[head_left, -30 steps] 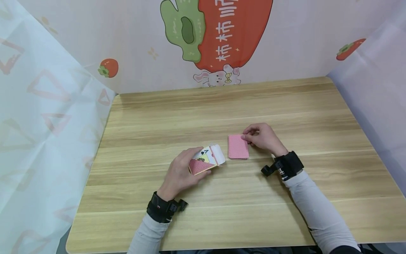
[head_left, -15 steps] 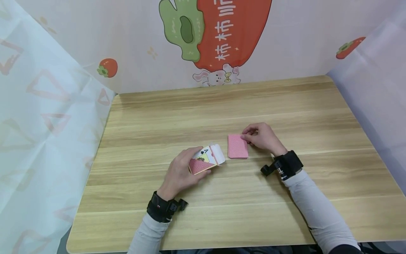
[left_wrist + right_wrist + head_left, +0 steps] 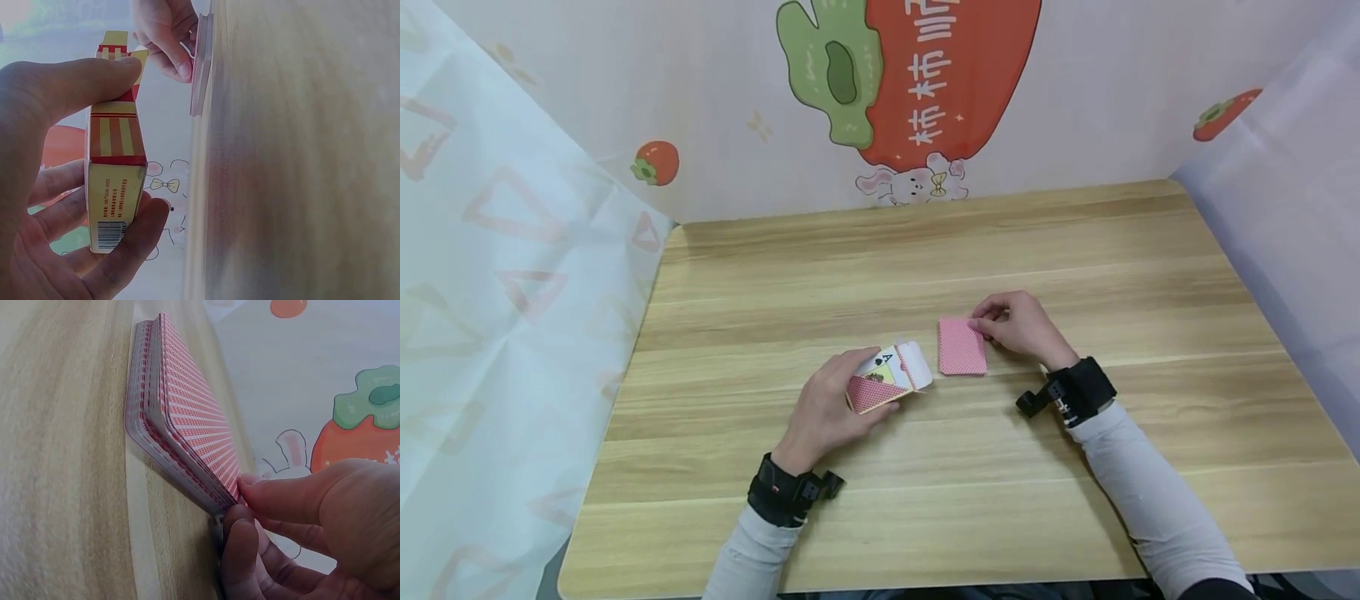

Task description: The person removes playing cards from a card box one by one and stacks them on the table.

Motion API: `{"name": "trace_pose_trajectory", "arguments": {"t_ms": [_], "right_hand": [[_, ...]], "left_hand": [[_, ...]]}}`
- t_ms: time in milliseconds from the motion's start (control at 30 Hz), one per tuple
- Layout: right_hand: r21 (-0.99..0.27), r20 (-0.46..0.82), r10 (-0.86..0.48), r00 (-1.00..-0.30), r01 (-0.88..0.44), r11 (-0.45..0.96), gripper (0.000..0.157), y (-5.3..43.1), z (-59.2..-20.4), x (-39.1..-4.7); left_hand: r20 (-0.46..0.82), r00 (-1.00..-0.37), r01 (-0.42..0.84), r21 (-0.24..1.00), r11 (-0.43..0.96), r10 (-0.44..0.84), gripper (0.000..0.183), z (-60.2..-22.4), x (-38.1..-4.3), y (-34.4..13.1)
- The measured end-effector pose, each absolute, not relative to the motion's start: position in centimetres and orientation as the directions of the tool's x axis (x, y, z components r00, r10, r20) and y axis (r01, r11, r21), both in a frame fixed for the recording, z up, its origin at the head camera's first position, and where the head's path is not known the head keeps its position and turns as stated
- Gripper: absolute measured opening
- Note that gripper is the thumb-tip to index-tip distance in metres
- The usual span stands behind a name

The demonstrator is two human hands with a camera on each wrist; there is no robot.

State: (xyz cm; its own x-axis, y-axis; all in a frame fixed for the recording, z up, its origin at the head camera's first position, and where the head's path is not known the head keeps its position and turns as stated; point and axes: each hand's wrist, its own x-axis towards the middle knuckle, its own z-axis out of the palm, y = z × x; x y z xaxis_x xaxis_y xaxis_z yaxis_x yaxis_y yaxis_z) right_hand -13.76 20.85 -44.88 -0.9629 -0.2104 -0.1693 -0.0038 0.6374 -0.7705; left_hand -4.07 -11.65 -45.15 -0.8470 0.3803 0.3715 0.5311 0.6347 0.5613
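My left hand [image 3: 827, 410] grips a card box [image 3: 874, 395] between thumb and fingers, tilted over the table. The box's white flap [image 3: 916, 365] stands open toward the right, and an ace shows on its upper side. In the left wrist view, its barcoded yellow end [image 3: 112, 200] rests against my fingers. Right of the box, a stack of playing cards [image 3: 962, 347] lies with red-patterned backs up. My right hand [image 3: 1021, 323] pinches the stack's far right corner, thumb on top. Slightly uneven layers show along the stack's edge [image 3: 150, 394] in the right wrist view.
The wooden table [image 3: 760, 283] reaches back to a printed cloth backdrop [image 3: 722, 100]. Cloth panels also border the left side [image 3: 490, 333] and the right side [image 3: 1285, 250]. Each wrist wears a black strap with a small camera [image 3: 1036, 402].
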Motion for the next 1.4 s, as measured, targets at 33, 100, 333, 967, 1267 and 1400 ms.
{"name": "trace_pose_trajectory", "arguments": {"t_ms": [33,100,333,967,1267,1400], "right_hand": [[-0.769,-0.168,-0.210,-0.963,-0.005,0.639,0.020,20.9,-44.9,-13.8],[-0.769,-0.165,-0.213,-0.963,-0.009,0.639,0.020,20.9,-44.9,-13.7],[-0.765,-0.120,-0.204,-0.972,-0.041,0.643,0.021,20.8,-44.8,-13.6],[-0.832,0.020,-0.347,-0.938,-0.208,0.514,0.014,17.6,-41.2,-11.0],[-0.900,-0.004,-0.498,-0.867,-0.214,0.380,0.010,15.2,-40.9,-9.2],[-0.901,0.011,-0.533,-0.846,-0.239,0.361,0.008,14.3,-41.5,-8.7]], "left_hand": [[0.372,-0.846,0.532,0.562,0.633,0.381,0.079,-45.2,-4.1,-11.6],[0.368,-0.847,0.531,0.564,0.633,0.383,0.079,-45.1,-4.1,-11.6],[0.356,-0.852,0.524,0.565,0.637,0.384,0.078,-45.0,-3.9,-11.7],[0.364,-0.834,0.551,0.572,0.607,0.414,0.079,-45.1,-4.0,-11.6],[0.359,-0.820,0.570,0.582,0.579,0.446,0.078,-45.1,-4.1,-11.6],[0.358,-0.818,0.572,0.586,0.574,0.450,0.078,-45.2,-4.0,-11.6]]}}
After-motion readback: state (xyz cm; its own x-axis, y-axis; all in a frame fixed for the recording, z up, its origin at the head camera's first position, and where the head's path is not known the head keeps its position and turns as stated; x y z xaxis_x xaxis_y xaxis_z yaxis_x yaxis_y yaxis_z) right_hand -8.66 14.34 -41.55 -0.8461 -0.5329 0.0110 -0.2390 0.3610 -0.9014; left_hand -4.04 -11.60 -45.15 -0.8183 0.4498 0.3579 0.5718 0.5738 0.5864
